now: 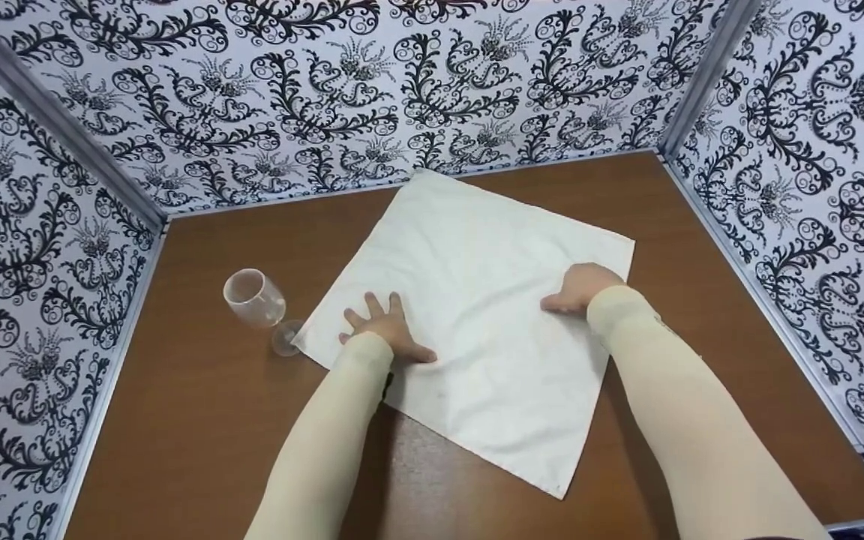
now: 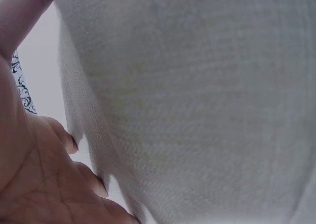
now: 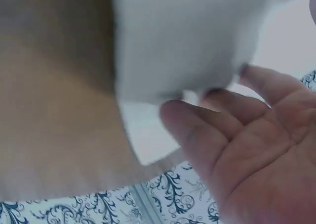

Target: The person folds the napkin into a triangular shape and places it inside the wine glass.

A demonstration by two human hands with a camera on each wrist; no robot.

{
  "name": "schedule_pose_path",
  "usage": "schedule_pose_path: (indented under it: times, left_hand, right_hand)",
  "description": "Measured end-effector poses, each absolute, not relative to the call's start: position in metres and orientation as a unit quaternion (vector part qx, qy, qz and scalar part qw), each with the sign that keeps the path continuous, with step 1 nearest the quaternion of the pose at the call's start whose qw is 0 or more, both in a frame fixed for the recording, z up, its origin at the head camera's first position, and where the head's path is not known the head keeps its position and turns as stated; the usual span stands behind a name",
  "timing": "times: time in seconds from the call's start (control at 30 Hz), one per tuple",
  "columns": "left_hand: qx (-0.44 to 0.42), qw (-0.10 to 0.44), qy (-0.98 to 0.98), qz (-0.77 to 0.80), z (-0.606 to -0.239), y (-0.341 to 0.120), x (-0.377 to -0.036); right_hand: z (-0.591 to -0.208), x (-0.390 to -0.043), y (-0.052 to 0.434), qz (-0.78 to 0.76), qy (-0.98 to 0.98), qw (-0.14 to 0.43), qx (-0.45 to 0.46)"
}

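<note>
A white cloth napkin (image 1: 492, 247) lies spread flat at an angle on the brown table, with soft wrinkles across its middle. My left hand (image 1: 387, 330) rests on its left part, fingers spread apart and thumb out to the right. In the left wrist view the fingertips (image 2: 101, 187) meet the fabric. Over the right part of the napkin is my right hand (image 1: 586, 289), thumb pointing left. The right wrist view shows its fingers (image 3: 190, 127) gently bent, the tips against the cloth.
A clear wine glass (image 1: 256, 300) stands left of the napkin, whose left corner reaches its base. The wooden table (image 1: 199, 435) is bounded at the back and sides by panels (image 1: 327, 90) with a black-and-white scroll pattern and metal-grey edging.
</note>
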State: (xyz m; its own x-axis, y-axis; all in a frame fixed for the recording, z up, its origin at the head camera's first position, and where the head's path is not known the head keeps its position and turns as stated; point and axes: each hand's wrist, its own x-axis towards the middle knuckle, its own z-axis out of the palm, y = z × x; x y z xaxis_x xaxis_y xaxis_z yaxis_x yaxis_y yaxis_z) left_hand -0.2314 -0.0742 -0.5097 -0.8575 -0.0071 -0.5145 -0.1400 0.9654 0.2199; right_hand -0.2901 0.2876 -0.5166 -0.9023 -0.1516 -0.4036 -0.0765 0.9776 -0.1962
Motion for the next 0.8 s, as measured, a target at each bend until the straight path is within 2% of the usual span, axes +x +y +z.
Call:
schedule_pose_path:
  times: [0.13, 0.3, 0.8]
  left_hand:
    - [-0.04, 0.269, 0.955, 0.122, -0.514, -0.076, -0.237]
    - [-0.039, 0.281, 0.953, 0.11, -0.521, -0.077, -0.246]
    - [-0.025, 0.27, 0.956, 0.114, -0.517, -0.077, -0.243]
  right_hand:
    - [-0.519, -0.292, 0.291, -0.104, 0.975, 0.19, -0.046]
    - [-0.525, -0.291, 0.297, -0.112, 0.97, 0.213, -0.046]
    - [-0.528, -0.287, 0.298, -0.106, 0.972, 0.208, -0.03]
